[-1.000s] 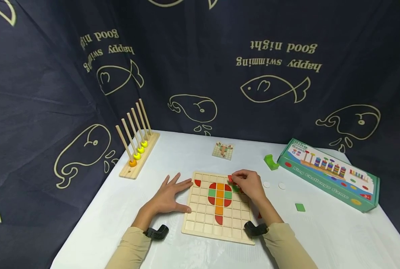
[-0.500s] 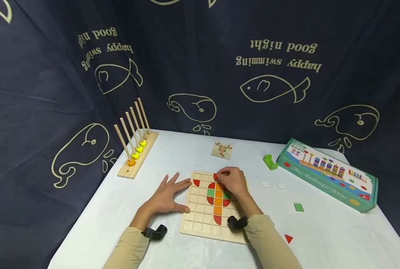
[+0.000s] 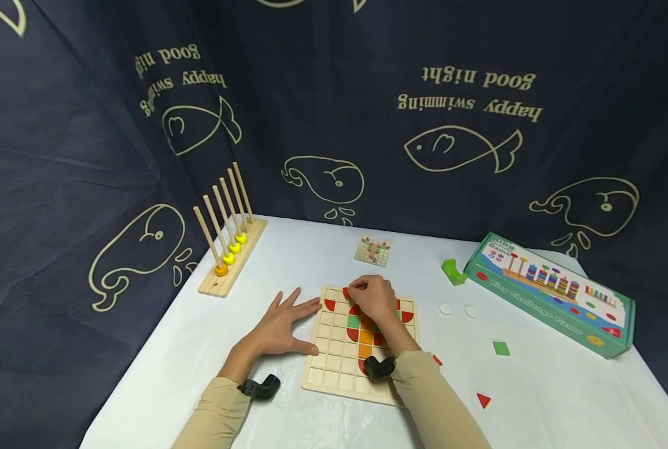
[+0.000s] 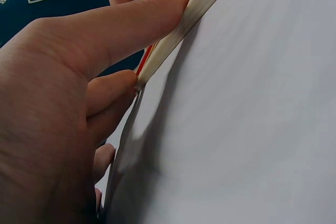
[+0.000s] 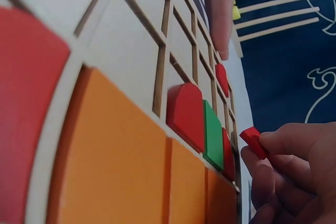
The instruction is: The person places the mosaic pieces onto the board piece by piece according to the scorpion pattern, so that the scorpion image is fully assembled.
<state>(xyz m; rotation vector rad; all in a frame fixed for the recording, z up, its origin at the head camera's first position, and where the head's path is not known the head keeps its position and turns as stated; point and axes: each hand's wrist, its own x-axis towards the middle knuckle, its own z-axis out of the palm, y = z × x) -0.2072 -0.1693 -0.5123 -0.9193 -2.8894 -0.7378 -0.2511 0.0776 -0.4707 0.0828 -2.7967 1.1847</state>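
Note:
My right hand pinches a small red block between thumb and fingers, over the far edge of the wooden grid board. Its exact shape is partly hidden by the fingers. My left hand is spread out, its thumb and fingertips touching the board's left edge. On the board lie a column of orange blocks, green blocks and red rounded blocks. A red quarter-round block sits in the upper left. My right hand and forearm cover part of the pattern.
A small pattern card lies behind the board. At left stands a peg rack with yellow and orange pieces. To the right are a green arch block, white discs, a green square, a red triangle and a game box.
My right hand has moved left along the board's far edge with the red block, uncovering red and green pieces at the upper right. My left hand stays at the board's left edge.

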